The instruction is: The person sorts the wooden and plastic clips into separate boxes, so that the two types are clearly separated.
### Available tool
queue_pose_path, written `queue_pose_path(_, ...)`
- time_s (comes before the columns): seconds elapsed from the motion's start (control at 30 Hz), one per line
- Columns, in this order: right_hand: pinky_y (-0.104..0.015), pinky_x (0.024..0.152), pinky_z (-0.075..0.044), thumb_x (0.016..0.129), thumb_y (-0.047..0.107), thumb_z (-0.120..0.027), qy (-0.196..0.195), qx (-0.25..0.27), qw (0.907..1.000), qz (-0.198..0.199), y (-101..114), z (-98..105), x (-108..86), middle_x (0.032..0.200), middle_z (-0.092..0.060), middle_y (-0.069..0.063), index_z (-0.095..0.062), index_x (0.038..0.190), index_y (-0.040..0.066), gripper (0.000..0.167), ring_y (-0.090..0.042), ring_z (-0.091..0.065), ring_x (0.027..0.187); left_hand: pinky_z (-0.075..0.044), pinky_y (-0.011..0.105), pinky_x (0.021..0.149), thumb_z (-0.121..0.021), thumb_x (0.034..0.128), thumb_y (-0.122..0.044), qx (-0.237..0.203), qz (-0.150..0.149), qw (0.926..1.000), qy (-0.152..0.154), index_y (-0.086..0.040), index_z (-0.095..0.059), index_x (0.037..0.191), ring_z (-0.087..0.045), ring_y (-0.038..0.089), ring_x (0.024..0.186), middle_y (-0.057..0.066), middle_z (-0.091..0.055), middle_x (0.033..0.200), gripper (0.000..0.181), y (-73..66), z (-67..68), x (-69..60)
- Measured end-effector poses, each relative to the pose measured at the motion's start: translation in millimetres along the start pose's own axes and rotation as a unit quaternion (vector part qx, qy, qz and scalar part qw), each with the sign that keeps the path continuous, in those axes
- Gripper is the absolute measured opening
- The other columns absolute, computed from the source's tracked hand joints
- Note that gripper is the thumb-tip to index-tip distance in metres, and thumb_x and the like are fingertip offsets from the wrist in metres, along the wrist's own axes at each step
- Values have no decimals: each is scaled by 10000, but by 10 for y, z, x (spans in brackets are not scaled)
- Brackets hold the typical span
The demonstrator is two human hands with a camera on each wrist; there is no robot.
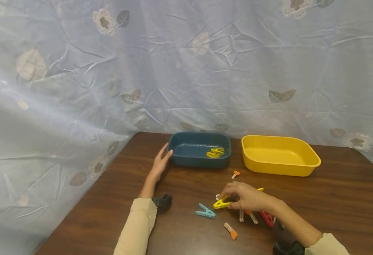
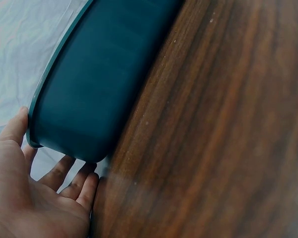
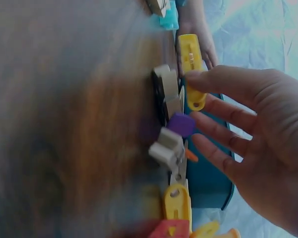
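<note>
Prob. pick-up step: R hand (image 1: 249,197) pinches yellow clip (image 1: 218,204), lower right; L hand (image 1: 159,165), relaxed, touches blue bin (image 1: 199,162), mid-frame; next likely calls for lifting clip up-left into it.

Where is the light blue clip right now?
In the head view, the light blue clip lies on the table, just left of the yellow clip that the right hand pinches.

My right hand (image 1: 248,197) is hiding most of a second yellow clip (image 1: 261,189); right-wrist view: tabletop (image 3: 99,139) blurring, red clip (image 3: 161,230) running off bottom edge; left-wrist view: top edge cutting off teal tray (image 2: 89,79).
</note>
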State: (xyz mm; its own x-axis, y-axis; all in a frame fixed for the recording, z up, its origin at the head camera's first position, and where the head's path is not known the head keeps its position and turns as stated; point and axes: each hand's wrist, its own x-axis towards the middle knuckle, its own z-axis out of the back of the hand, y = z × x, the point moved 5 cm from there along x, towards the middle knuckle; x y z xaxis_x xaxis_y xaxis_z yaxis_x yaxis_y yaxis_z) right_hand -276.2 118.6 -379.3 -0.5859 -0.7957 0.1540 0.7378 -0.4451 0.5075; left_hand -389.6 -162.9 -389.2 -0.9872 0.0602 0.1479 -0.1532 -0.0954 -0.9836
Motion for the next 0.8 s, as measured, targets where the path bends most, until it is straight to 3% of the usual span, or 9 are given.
queue_pose_path(0.3,-337,800,-471,834,176,-689,-264,-146,9994,-146,0,138,-49,1026,-567,116,-641,1091,153,262,-111,-541,929,-319,499,979,-540,923,-383,125,-112,9997,-199,-186,-309,1445,-353,337,1251,184,-301,1428,603,256,-28,156)
queue_pose_path(0.63,-410,784,-462,844,185,-677,-414,-37,9987,-303,50,285,61,1024,-580,82,-634,1104,172,264,-169,-543,909,-310,504,984,-530,933,-364,132,-138,9995,-266,-180,-310,1444,-329,341,1266,189,-289,1433,586,247,19,135)
queue_pose_path(0.8,-381,759,-494,832,150,-687,-592,-97,9975,-361,44,417,135,992,-578,59,-637,1090,175,265,-196,-561,874,-294,507,993,-520,939,-364,197,-105,9994,-273,-189,-299,1447,-293,342,1285,185,-264,1446,582,248,44,146)
